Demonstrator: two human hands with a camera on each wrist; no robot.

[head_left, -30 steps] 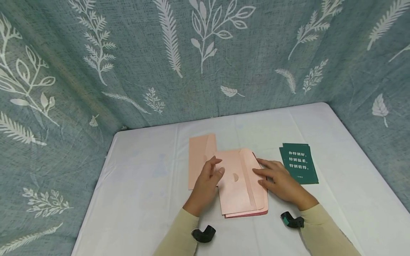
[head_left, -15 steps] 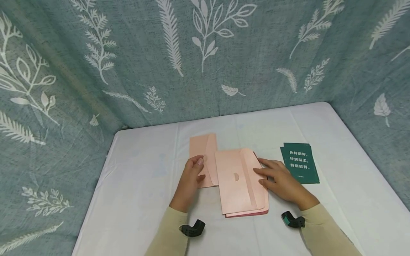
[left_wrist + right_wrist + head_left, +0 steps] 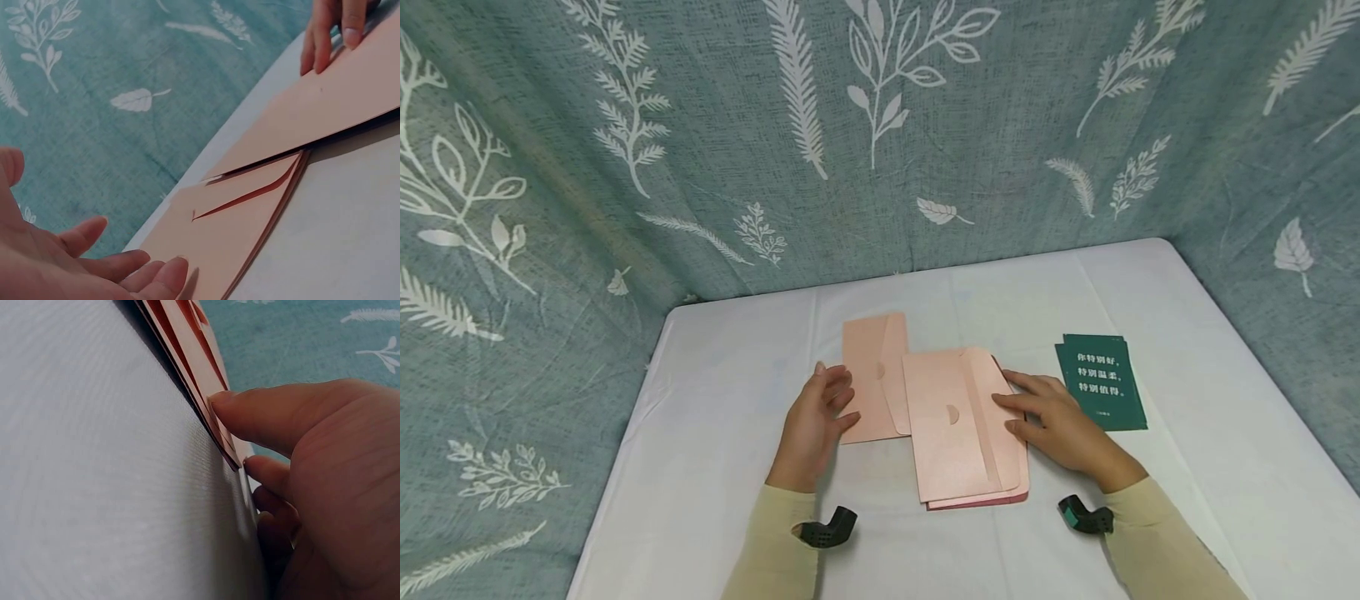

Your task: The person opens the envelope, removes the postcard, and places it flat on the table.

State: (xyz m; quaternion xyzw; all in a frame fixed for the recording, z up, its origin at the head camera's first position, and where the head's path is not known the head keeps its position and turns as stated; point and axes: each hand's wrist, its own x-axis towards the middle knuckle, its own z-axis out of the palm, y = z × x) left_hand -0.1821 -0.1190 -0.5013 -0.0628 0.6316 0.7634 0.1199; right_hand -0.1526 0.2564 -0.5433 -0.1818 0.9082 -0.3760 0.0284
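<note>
In the head view a stack of pink envelopes [image 3: 943, 442] lies mid-table, flap side up, a dark red edge showing beneath it. My right hand [image 3: 1063, 429] rests along its right side with fingertips on the flap edge; in the right wrist view the thumb [image 3: 250, 415] lies on the stack's border. Partly overlapped by that stack, another pink envelope pile [image 3: 862, 383] lies to its left. Beside that pile's left edge is my left hand [image 3: 811, 429], palm turned toward it, fingers loosely bent and holding nothing.
Dark green cards [image 3: 1108, 400] with white lettering are piled at the right, just past my right hand. A white cloth covers the table [image 3: 722, 400]. A teal curtain [image 3: 850, 217] with white leaf prints hangs behind its far edge and along the sides.
My left hand has moved left, from the edge of the near stack across the left envelope pile to its outer side. The right hand and the envelopes have barely shifted.
</note>
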